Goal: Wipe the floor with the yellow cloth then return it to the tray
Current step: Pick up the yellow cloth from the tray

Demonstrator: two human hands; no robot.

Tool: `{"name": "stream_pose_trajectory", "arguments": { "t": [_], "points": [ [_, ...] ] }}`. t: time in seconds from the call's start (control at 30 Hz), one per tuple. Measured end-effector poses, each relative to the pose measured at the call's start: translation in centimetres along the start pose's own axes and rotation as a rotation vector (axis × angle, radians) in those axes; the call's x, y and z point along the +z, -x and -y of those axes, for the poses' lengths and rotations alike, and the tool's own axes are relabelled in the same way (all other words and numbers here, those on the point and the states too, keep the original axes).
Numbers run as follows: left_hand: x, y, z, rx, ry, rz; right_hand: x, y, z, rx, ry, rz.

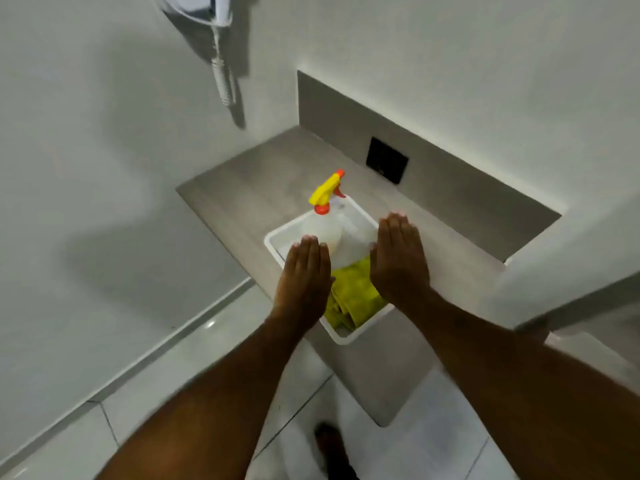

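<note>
While I watch from the head view, my left hand [304, 271] hovers flat, fingers straight and together, gripping nothing, over the near-left rim of the white tray [341, 337]. Between the hands, the yellow cloth [353, 296] lies crumpled in the tray beside a spray bottle [325, 230]. My right hand [400, 261] is equally flat and empty.
</note>
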State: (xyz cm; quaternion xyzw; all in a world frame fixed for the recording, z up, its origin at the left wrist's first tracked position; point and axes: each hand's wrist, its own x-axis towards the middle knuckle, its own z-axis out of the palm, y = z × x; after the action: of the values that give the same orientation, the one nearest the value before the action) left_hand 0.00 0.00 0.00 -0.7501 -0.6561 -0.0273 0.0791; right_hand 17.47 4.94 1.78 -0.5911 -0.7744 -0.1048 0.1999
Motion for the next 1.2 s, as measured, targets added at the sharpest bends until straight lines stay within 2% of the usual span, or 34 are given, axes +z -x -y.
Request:
{"name": "stream_pose_trajectory", "arguments": {
  "t": [0.1,0.17,0.3,0.43,0.6,0.73,0.77,0.87,0.93,1.0,1.07,1.13,1.2],
  "points": [
    [2.7,-0.9,-1.9,0.012,0.077,0.116,2.7,0.9,-2.1,0.116,-0.006,0.117],
    [4.0,-1.5,-2.7,-0.009,0.15,0.235,3.6,1.3,-2.6,0.186,0.024,0.259],
    [4.8,-3.0,-3.8,-0.201,0.321,0.353,4.6,0.8,-2.7,0.268,0.009,0.448],
    [5.3,-4.0,-4.4,-0.363,0.379,0.45,5.8,0.7,-3.3,0.306,-0.06,0.438],
    [4.5,-5.9,-3.7,-0.456,0.778,0.673,5.9,0.9,-3.2,0.315,-0.076,0.43],
    [0.6,-6.8,-1.7,-0.4,1.081,0.628,5.1,0.8,-3.2,0.373,-0.217,0.363],
    [-1.0,-6.9,-0.7,-0.371,1.129,0.606,4.6,0.7,-3.0,0.401,-0.318,0.338],
    [-6.6,-6.4,2.6,-0.33,1.291,0.574,2.6,0.1,-1.0,0.508,-0.847,0.264],
    [-10.1,-5.4,5.3,-0.327,1.433,0.545,1.4,-0.9,1.2,0.591,-1.203,0.286],
    [-13.0,-3.5,8.4,-0.327,1.533,0.536,0.4,-1.9,4.4,0.608,-1.668,0.44],
    [-15.1,-1.2,11.5,-0.32,1.582,0.527,-0.5,-2.6,7.7,0.629,-2.015,0.725],
    [-16.2,1.9,15.0,-0.35,1.595,0.49,-1.0,-2.5,11.4,0.637,-2.116,0.912],
    [-16.2,5.4,18.4,-0.43,1.589,0.441,-1.3,-2.2,15.1,0.685,-2.139,0.957]
  ]
}}
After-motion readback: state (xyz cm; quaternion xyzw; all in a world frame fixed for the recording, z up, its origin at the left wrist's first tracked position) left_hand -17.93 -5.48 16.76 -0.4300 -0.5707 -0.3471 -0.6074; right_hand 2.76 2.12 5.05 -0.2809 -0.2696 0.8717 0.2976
